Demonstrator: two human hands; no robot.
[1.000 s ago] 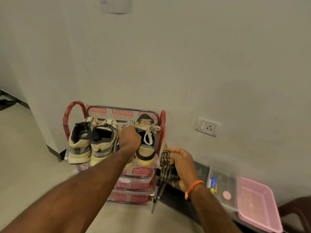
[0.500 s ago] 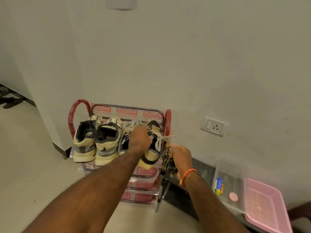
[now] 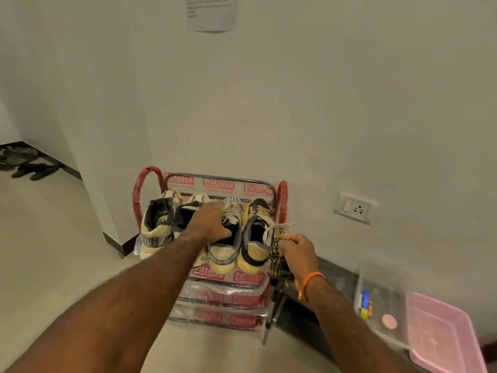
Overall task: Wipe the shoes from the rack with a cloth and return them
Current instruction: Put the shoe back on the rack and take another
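A metal shoe rack (image 3: 219,182) with red side loops and plastic-wrapped tiers stands against the wall. Several shoes sit on its top tier: a cream-and-grey pair (image 3: 157,224) at the left, a grey-and-cream laced shoe (image 3: 228,254) and a black-and-cream shoe (image 3: 255,238) at the right. My left hand (image 3: 211,222) lies over the laced shoe, gripping it at the tongue with the thumb across the opening. Just right of the black-and-cream shoe, my right hand (image 3: 297,251) holds a dark checked cloth (image 3: 278,266) that hangs down beside the rack.
A wall socket (image 3: 355,208) is right of the rack. On the floor at the right stand a clear plastic box (image 3: 382,300) with small items and a pink tray (image 3: 441,335). Dark sandals (image 3: 35,170) lie far left. A white wall corner juts out left of the rack.
The black-and-cream shoe went from tilted to lying straight on the top tier. My left hand shifted left onto the laced shoe. The right hand stayed beside the rack with the cloth.
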